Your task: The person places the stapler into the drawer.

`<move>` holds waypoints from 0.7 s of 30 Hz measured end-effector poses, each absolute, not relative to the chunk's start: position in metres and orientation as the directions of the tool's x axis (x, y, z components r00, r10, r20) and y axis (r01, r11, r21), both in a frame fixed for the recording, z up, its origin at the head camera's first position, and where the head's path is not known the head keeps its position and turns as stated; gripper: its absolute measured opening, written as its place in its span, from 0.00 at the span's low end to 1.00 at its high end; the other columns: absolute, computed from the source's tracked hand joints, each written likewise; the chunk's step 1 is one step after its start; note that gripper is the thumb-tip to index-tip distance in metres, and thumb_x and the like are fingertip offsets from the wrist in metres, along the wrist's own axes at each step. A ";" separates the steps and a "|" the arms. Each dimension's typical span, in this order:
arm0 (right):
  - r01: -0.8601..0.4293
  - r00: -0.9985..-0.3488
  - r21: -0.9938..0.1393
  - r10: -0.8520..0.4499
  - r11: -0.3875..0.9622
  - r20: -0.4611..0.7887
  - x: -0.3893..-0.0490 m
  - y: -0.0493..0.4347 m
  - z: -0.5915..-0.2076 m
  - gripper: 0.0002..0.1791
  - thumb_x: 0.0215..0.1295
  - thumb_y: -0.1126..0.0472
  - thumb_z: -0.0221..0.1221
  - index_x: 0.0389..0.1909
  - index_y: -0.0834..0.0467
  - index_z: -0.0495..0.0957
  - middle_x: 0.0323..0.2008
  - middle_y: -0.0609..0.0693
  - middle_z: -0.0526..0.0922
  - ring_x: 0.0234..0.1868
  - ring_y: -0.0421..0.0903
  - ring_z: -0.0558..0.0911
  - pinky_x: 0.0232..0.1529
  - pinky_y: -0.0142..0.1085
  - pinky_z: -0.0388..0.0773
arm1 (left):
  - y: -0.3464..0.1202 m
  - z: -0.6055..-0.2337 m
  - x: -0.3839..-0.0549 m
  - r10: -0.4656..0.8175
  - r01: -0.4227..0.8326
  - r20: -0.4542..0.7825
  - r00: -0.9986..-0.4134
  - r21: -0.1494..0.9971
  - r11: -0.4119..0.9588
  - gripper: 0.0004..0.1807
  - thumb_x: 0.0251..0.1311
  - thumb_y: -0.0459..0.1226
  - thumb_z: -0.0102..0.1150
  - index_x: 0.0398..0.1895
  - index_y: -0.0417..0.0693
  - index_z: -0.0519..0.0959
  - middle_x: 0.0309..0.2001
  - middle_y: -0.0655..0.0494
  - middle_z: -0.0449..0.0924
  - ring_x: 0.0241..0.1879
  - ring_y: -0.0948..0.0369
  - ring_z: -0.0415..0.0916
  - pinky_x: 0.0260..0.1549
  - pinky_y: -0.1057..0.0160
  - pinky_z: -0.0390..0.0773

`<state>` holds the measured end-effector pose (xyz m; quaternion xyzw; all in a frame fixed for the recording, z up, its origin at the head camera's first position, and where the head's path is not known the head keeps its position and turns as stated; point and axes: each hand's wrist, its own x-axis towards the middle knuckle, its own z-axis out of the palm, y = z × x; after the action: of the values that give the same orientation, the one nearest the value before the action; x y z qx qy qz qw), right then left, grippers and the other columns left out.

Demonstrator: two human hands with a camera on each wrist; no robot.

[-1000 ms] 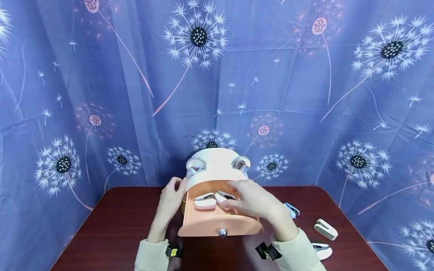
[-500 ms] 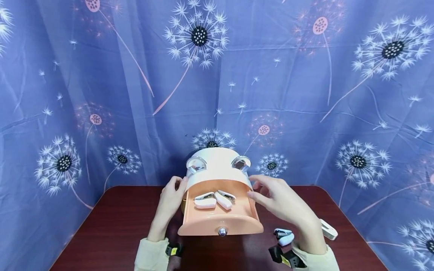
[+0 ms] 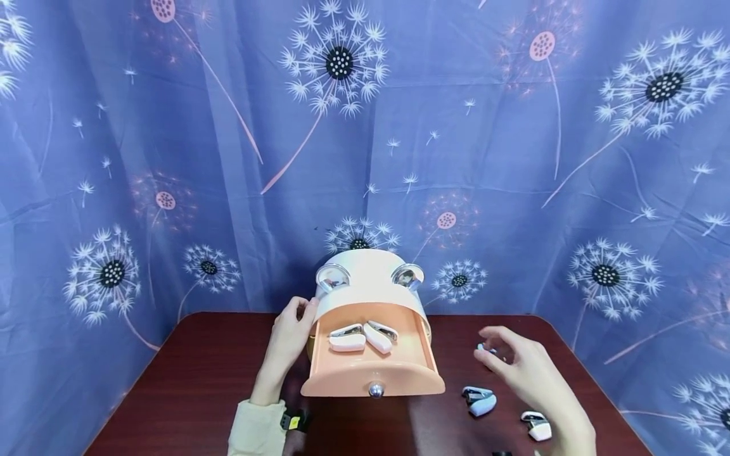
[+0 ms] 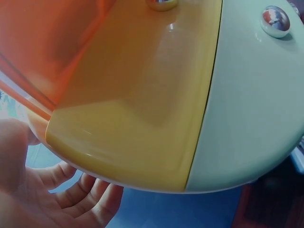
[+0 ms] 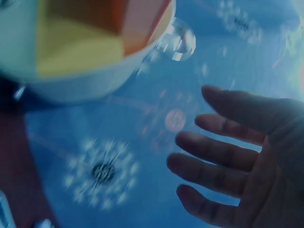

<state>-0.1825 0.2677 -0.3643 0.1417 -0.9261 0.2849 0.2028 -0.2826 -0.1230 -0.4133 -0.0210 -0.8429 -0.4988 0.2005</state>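
A rounded white desktop drawer cabinet (image 3: pixel 365 273) has its peach top drawer (image 3: pixel 342 368) pulled out. Inside lie two mini staplers, white with metal parts: one on the left (image 3: pixel 347 342), the other on the right (image 3: pixel 379 339). My left hand (image 3: pixel 289 332) rests its thumb and fingertips against the cabinet's left side; in the left wrist view, fingers (image 4: pixel 102 194) show along the curved wall. My right hand (image 3: pixel 527 361), thumb and fingers parted and holding nothing, hovers over a mostly hidden light-blue thing (image 3: pixel 482 348). In the right wrist view, its spread fingers (image 5: pixel 216 152) are apart from the cabinet.
On the dark red-brown table (image 3: pixel 199 380), a light-blue mini stapler (image 3: pixel 480 401) lies right of the drawer, and a white one (image 3: pixel 537 427) is beside my right forearm. Below the top drawer are yellow (image 4: pixel 128 109) and pale green (image 4: pixel 251 104) fronts. A patterned blue curtain (image 3: pixel 319 152) hangs behind.
My right hand has let go of the right-hand white stapler in the drawer and moved right, out over the table. My left hand has stayed at the cabinet's side.
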 end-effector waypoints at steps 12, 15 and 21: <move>-0.102 -0.993 -0.523 -0.058 0.846 0.099 -0.182 0.335 -0.409 0.27 0.57 0.49 0.69 0.52 0.59 0.76 0.37 0.49 0.83 0.39 0.48 0.82 0.36 0.43 0.76 | -0.122 -0.414 -0.284 -0.155 0.236 0.357 -0.921 0.831 0.504 0.21 0.69 0.56 0.50 0.41 0.48 0.77 0.34 0.53 0.77 0.35 0.55 0.74 0.36 0.57 0.70; -0.053 -0.999 -0.530 -0.044 0.847 0.029 -0.182 0.348 -0.417 0.29 0.57 0.49 0.69 0.54 0.61 0.75 0.40 0.53 0.83 0.43 0.54 0.82 0.38 0.46 0.77 | -0.122 -0.414 -0.283 -0.157 0.231 0.352 -0.923 0.831 0.506 0.21 0.69 0.57 0.50 0.41 0.48 0.77 0.34 0.53 0.78 0.36 0.56 0.74 0.37 0.56 0.70; -0.025 -0.994 -0.560 -0.081 0.828 -0.076 -0.180 0.368 -0.439 0.34 0.54 0.51 0.71 0.57 0.64 0.72 0.49 0.63 0.79 0.51 0.62 0.78 0.41 0.48 0.76 | -0.123 -0.413 -0.283 -0.163 0.228 0.349 -0.923 0.836 0.500 0.21 0.69 0.56 0.51 0.41 0.48 0.77 0.36 0.52 0.78 0.37 0.55 0.74 0.38 0.56 0.70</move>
<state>-0.1799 0.3677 -0.4393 0.0279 -0.9548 0.2919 -0.0481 -0.2828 -0.1228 -0.4135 -0.0192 -0.8437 -0.4996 0.1953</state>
